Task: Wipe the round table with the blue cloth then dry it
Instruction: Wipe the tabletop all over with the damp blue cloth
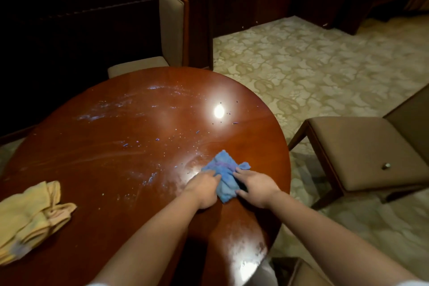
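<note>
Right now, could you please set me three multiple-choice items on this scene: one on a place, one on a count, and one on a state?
1. Where does the yellow cloth lie?
A. At the table's left edge
B. On the chair seat at right
C. On the carpet

2. How many hands are on the blue cloth?
A. None
B. One
C. Two

3. In what state is the round table?
A. Covered with a tablecloth
B. Smeared, with droplets and small bits on it
C. Stacked with plates

Answers:
1. A: the yellow cloth lies bunched on the wood at the left edge, apart from both hands.
2. C: the left hand and the right hand both hold the blue cloth, one on each side.
3. B: pale streaks, droplets and small bluish bits show across the glossy top.
</note>
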Demonstrator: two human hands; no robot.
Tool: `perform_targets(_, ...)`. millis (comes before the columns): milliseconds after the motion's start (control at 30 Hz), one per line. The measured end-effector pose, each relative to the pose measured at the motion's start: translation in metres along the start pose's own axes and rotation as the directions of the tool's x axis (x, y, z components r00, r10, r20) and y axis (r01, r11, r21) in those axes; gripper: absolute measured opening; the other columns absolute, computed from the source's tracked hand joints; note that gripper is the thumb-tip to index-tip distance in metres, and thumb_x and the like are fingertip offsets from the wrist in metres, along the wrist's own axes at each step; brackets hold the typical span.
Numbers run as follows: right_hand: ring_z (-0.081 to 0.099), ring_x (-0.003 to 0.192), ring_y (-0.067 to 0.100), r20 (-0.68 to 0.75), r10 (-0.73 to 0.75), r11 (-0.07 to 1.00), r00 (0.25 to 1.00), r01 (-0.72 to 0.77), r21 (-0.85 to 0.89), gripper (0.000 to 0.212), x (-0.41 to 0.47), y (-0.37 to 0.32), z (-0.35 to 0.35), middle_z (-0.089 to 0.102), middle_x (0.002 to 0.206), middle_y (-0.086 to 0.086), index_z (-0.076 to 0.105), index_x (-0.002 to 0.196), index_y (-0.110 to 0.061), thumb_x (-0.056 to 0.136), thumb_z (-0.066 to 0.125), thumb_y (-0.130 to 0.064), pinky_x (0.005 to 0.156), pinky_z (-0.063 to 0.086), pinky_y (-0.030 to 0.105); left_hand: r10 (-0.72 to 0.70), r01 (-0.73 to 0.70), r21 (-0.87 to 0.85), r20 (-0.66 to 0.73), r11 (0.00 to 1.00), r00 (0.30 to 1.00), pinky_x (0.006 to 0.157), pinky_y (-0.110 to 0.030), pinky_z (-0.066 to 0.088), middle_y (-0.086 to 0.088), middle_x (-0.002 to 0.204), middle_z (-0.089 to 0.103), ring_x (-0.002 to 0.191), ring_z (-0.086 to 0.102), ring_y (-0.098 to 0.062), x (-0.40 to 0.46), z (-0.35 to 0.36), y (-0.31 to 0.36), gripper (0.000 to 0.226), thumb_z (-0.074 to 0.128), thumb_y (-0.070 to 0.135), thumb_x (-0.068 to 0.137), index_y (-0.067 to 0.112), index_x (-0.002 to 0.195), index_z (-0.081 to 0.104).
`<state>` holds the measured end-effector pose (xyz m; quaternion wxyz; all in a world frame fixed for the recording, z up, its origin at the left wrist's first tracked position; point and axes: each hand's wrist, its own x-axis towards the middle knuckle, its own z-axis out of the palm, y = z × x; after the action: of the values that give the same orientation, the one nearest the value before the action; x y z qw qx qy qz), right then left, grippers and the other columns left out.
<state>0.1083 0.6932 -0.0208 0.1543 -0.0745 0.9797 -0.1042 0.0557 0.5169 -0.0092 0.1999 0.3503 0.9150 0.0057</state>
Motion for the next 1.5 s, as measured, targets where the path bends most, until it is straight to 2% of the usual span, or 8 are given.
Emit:
perform_targets(100,0.057,0.111,0.028,-0.056,0.029,0.993,0.998,-0.035,-0.114,0.034,-0.026,0.008,-0.002,0.063,0.119,0.008,0.054,0.123,-0.021,0.094,0.045,-0.036,0.084,0.044,0.034,0.089,-0.089,0.036,0.011,0.995,0.996,0.109,-0.03,0.023,-0.01,0.144,0.04,0.135,0.034,-0.027,0.001,0.002,0.019,0.041,0.045,0.021,0.093,0.011,0.132,0.05)
perform_targets(333,0.064,0.081,0.031,-0.118,0.008,0.996,0.993,-0.019,-0.087,0.039,-0.06,-0.004,0.012,0.068,0.086,0.009,0.066,0.103,-0.012,0.085,0.043,-0.037,0.064,0.05,0.033,0.222,-0.222,0.001,0.054,0.975,0.974,0.092,-0.033,0.036,-0.013,0.122,0.057,0.115,0.05,-0.03,-0.005,0.012,0.033,0.029,0.046,0.017,0.092,0.004,0.109,0.066)
perform_targets(667,0.064,0.109,0.02,0.01,0.036,0.983,0.999,-0.034,-0.18,0.068,-0.086,-0.034,0.054,0.064,0.123,0.009,0.07,0.115,-0.006,0.081,0.034,-0.053,0.084,0.053,0.031,0.226,-0.228,0.199,0.032,0.953,0.973,0.093,-0.032,0.039,-0.008,0.117,0.063,0.115,0.053,-0.026,-0.031,0.024,0.032,0.03,0.053,0.03,0.093,0.01,0.111,0.064)
perform_targets(833,-0.003,0.147,0.025,0.121,0.071,0.98,0.99,-0.047,-0.191,0.086,-0.053,-0.031,0.02,-0.008,0.158,0.012,-0.001,0.15,0.001,0.084,-0.005,-0.055,0.117,0.003,0.032,0.04,-0.032,0.142,-0.05,0.989,0.998,0.088,-0.03,0.046,-0.01,0.12,0.063,0.112,0.058,-0.027,-0.016,0.009,0.033,0.028,0.053,0.016,0.091,0.011,0.117,0.06)
perform_targets(1000,0.055,0.121,0.02,0.111,0.079,0.965,0.991,-0.048,-0.259,0.073,-0.067,-0.029,0.048,0.058,0.13,0.011,0.068,0.117,-0.004,0.081,0.028,-0.053,0.091,0.049,0.034,0.086,-0.077,0.172,-0.044,0.982,0.995,0.098,-0.033,0.035,-0.01,0.132,0.048,0.121,0.047,-0.028,-0.028,0.03,0.032,0.038,0.045,0.023,0.097,0.007,0.132,0.047)
perform_targets(1167,-0.015,0.145,0.021,0.131,0.031,0.981,0.991,-0.006,-0.193,0.082,-0.025,-0.021,0.023,-0.022,0.154,0.008,-0.009,0.149,-0.002,0.088,0.002,-0.055,0.114,-0.011,0.03,0.013,0.004,0.189,-0.089,0.982,0.996,0.115,-0.031,0.013,-0.012,0.158,0.012,0.144,0.017,-0.024,-0.005,0.026,0.023,0.053,0.034,0.024,0.102,0.003,0.149,0.021)
perform_targets(1400,-0.019,0.145,0.02,0.188,0.046,0.991,0.981,-0.021,-0.133,0.106,-0.016,-0.009,0.024,-0.021,0.157,0.009,-0.014,0.149,-0.006,0.059,-0.015,-0.063,0.11,-0.014,0.027,0.042,-0.056,0.222,0.07,0.973,0.997,0.117,-0.033,0.002,-0.012,0.16,0.001,0.147,0.001,-0.022,0.011,0.019,0.013,0.057,0.026,0.032,0.104,0.002,0.151,0.01)
perform_targets(1500,-0.019,0.145,0.02,0.187,0.113,0.989,0.976,-0.092,-0.12,0.083,0.001,0.006,0.011,-0.021,0.157,0.009,-0.014,0.15,-0.007,0.089,0.007,-0.059,0.116,-0.007,0.033,0.043,-0.059,0.189,0.09,0.98,0.995,0.117,-0.037,0.005,-0.008,0.16,-0.001,0.147,0.0,-0.019,0.032,0.008,0.011,0.059,0.026,0.036,0.104,0.005,0.151,0.01)
